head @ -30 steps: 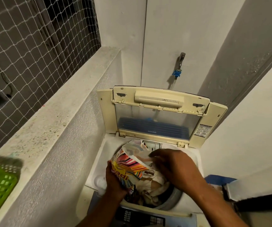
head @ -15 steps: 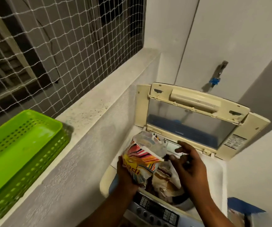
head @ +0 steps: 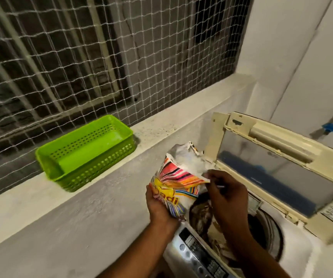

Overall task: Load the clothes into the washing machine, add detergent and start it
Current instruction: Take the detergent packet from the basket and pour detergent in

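Note:
A colourful striped detergent packet [head: 179, 181] with a torn-open white top is held from below by my left hand [head: 159, 205]. My right hand [head: 224, 194] pinches the packet's upper right edge, just above the drum. The top-loading washing machine [head: 301, 255] stands at lower right with its cream lid [head: 281, 163] raised. Brown and beige clothes [head: 205, 217] lie inside the drum, partly hidden by my right forearm. The control panel [head: 199, 255] with buttons runs along the machine's near edge.
A green perforated plastic basket [head: 85, 151] sits on the white ledge [head: 161, 127] to the left, in front of a netted window grille [head: 101, 57]. A wall tap with a blue fitting [head: 331, 125] is behind the lid.
The view has swung left, bringing the green basket fully into sight. The packet has lifted slightly away from the drum, and my right hand has moved from inside the packet's mouth to its edge.

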